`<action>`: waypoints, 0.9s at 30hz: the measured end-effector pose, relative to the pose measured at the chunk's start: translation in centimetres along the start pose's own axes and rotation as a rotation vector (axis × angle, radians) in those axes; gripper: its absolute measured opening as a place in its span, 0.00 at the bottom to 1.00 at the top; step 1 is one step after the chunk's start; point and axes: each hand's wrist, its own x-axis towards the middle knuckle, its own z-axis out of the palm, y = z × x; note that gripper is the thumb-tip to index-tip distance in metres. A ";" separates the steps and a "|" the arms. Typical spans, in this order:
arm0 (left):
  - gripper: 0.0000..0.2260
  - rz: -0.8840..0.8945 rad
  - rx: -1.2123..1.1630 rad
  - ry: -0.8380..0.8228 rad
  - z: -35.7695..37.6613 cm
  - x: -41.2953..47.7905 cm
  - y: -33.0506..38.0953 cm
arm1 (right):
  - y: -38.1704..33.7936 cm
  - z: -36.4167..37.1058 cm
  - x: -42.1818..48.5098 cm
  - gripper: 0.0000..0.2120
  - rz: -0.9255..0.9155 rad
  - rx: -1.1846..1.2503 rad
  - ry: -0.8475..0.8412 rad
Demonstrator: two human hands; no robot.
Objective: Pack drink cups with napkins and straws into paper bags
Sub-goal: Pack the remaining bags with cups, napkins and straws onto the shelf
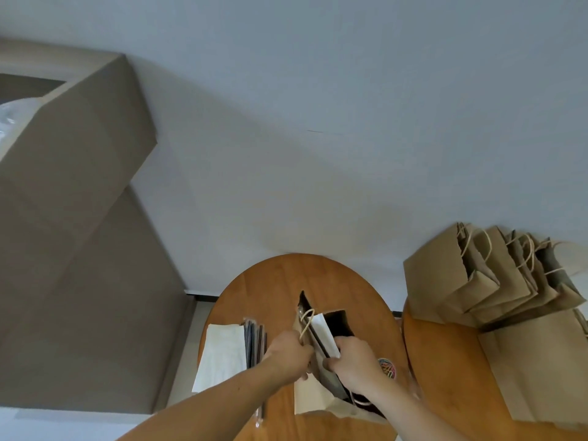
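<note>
The right table point(445, 377) is bearing about five spare bags point(461, 281), leaning together. On the middle table point(270, 281) one open bag point(339, 324) is standing; the left hand point(288, 351) is gripping its rim and handle, the right hand point(354, 358) pinching what looks like a white napkin point(321, 332) at its mouth, which should be held wide. One napkin stack point(222, 351) and one straw bundle point(254, 338) are lying alongside

**Two round wooden surfaces sitting side by side**

The middle surface point(273, 281) is carrying a stack of white napkins point(222, 354) at its left edge, with dark straws point(254, 338) lying just beside them. An open paper bag point(310, 399) is standing near its front edge, and a small tub point(387, 367) of coloured bits is sitting by its right edge. The right surface point(445, 361) is holding a pile of brown bags point(496, 281) along its far edge.
</note>
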 end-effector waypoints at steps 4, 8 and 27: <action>0.10 -0.004 -0.051 0.036 0.4 0.0 -1.0 | 0.4 1.4 2.4 0.05 0.121 0.024 -0.066; 0.11 -0.011 -0.074 0.041 0.1 -0.2 -1.8 | 1.3 2.5 4.6 0.03 0.249 0.096 -0.154; 0.07 0.027 -0.052 -0.028 0.9 0.5 -1.7 | 0.9 2.6 5.0 0.13 0.168 -0.192 -0.072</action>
